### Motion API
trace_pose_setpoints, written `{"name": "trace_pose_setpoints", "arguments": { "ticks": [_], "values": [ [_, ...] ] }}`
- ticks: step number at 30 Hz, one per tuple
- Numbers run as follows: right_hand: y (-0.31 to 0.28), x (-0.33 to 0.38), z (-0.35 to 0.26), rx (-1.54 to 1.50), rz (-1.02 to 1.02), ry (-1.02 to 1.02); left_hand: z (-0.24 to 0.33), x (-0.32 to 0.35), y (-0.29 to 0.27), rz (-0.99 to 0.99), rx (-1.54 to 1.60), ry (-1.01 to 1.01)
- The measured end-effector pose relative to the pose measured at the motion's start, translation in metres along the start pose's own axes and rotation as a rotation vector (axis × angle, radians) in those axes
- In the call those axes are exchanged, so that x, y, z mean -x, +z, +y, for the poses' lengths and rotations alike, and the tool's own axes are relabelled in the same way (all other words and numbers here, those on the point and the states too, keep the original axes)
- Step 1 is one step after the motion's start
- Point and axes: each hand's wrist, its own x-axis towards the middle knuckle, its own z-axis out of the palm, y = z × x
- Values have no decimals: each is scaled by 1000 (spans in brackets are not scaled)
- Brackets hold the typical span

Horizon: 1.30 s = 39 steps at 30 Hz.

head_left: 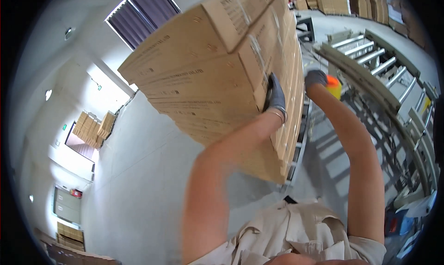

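Note:
A tall, tilted-looking stack of brown cardboard boxes point(185, 75) fills the middle of the head view, with pale straps across its right-hand faces. My left hand point(276, 96), in a grey glove, rests against the strapped side with its fingers stretched out along the cardboard. To the right of the stack is my right hand point(315, 79), also gloved, its fingers curled closed. What it holds, if anything, is hidden. Just beside that wrist shows an orange and yellow round object point(333, 86), partly behind my forearm; whether I hold it cannot be made out.
A roller conveyor point(379, 61) with metal rollers curves along the right. More cardboard stacks point(85, 128) stand by the left wall, and others point(333, 0) at the far right. A blue item point(401, 222) lies low at the right. Grey floor point(134, 181) stretches left of the boxes.

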Motion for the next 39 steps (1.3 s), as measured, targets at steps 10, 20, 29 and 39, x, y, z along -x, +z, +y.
{"name": "trace_pose_setpoints", "arguments": {
  "ticks": [10,20,29,39],
  "values": [
    [216,170,113,-1008,-479,-124,12,116,129,1777,3127,-958],
    [217,270,133,-927,-625,161,117,56,28,-95,3545,-1846],
    [191,247,135,-890,-585,58,206,39,15,-1103,3629,-1429],
    [189,241,138,-955,-519,-73,46,103,49,-14,3400,-1762]
  ]
}}
